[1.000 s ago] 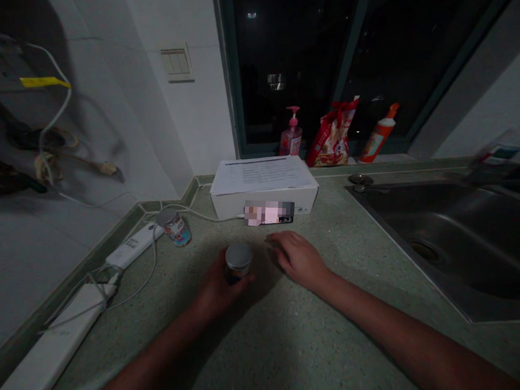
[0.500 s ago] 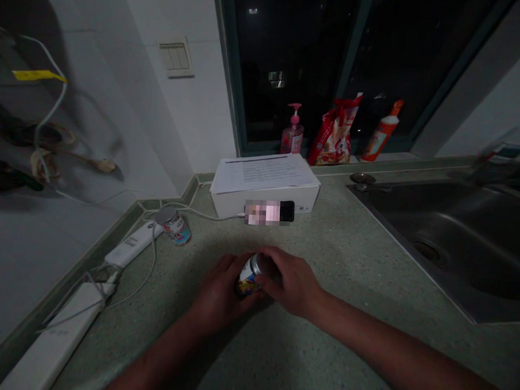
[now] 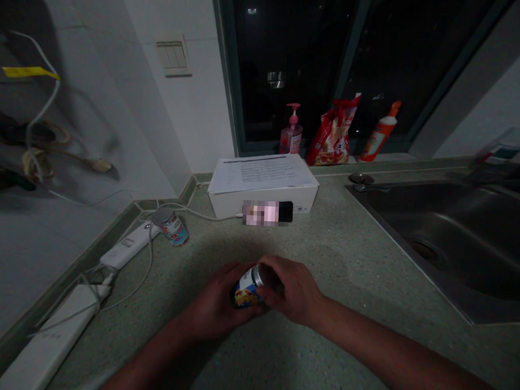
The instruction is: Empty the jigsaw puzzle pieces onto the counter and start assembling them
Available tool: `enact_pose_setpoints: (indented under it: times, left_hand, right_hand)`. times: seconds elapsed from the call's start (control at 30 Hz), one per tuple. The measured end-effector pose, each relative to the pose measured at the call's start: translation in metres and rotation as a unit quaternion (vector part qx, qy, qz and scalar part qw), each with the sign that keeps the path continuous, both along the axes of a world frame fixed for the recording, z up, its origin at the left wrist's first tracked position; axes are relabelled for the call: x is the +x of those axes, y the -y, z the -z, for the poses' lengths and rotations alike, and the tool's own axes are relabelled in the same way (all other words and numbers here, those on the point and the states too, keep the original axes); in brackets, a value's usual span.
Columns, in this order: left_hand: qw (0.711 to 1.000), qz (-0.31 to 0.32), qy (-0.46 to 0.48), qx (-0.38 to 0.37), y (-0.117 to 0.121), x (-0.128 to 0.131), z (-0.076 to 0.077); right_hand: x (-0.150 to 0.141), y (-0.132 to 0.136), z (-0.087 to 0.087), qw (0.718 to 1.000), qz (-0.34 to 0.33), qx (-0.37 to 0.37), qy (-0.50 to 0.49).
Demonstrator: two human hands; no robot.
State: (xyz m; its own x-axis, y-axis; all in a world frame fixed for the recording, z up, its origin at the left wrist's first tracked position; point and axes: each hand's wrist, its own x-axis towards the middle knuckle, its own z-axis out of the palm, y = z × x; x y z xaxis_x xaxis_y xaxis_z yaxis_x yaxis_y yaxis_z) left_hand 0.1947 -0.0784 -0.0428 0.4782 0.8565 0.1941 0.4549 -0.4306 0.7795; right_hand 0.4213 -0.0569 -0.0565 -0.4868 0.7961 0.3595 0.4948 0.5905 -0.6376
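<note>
A small jar (image 3: 246, 293) with a blue, yellow and white label and a silvery screw lid is held tilted over the counter, its lid end towards the right. My left hand (image 3: 214, 302) is wrapped round the jar's body. Around the lid end, the fingers of my right hand (image 3: 294, 291) are closed, hiding much of the lid. Farther off to the left, a second jar (image 3: 172, 228) with a grey lid and a light blue label leans on a white power strip (image 3: 128, 247).
Behind my hands a phone (image 3: 285, 212) on a cable leans against a white box (image 3: 225, 204) with printed paper on top. A steel sink (image 3: 457, 221) lies at the right. A pink pump bottle (image 3: 292, 136), a red bag (image 3: 335, 135) and an orange-white bottle (image 3: 380, 134) stand by the window.
My two hands and the jar have come slightly lower in the view, and more of the jar's label shows. The grip of both hands stays about the same.
</note>
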Motion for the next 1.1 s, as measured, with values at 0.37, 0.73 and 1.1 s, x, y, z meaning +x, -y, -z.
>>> enact_pose_setpoints:
  times: [0.37, 0.73, 1.1]
  left_hand:
    - [0.995, 0.033, 0.055, -0.072, 0.000, 0.000, -0.010]
    - [0.987, 0.051, 0.085, -0.125, 0.002, 0.000, -0.005]
    - [0.986, -0.070, -0.106, 0.110, 0.002, 0.007, 0.017]
  right_hand:
    - [0.001, 0.001, 0.005, 0.999, -0.014, 0.023, -0.018]
    - [0.001, 0.002, 0.001, 0.999, -0.018, 0.030, -0.033]
    - [-0.007, 0.003, -0.002, 0.995, 0.077, -0.066, 0.019]
